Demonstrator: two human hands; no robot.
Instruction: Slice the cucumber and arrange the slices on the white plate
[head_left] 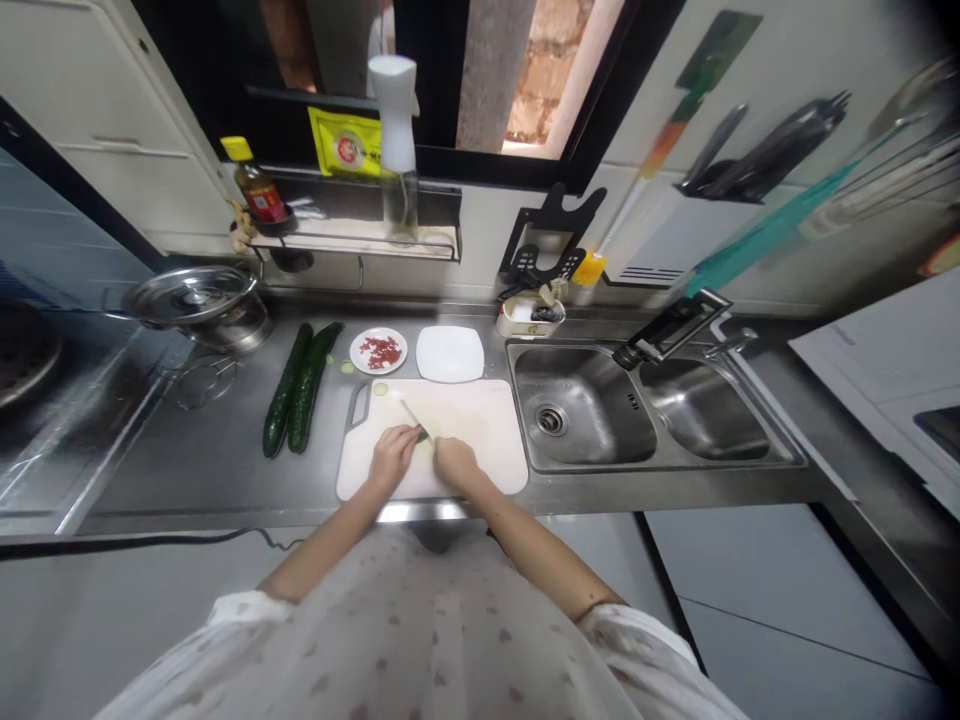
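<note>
A white cutting board [487, 440] with a grey handle lies on the counter in front of me. My right hand [455, 464] is closed around the handle of a knife [414, 415], whose blade points away and to the left over the board. Just left of the blade, my left hand [391, 458] is closed on a small dark-green cucumber piece, mostly hidden by the fingers. One pale green slice [381, 389] lies near the board's far left corner. Two whole cucumbers [286, 395] lie side by side left of the board, with small green bits near them.
Behind the board stand a round plate [358, 352] of chopped red pieces and a white square plate [450, 354]. A steel pot [244, 325] is at the back left. The double sink [585, 400] is to the right. A rack [345, 240] with bottles hangs behind.
</note>
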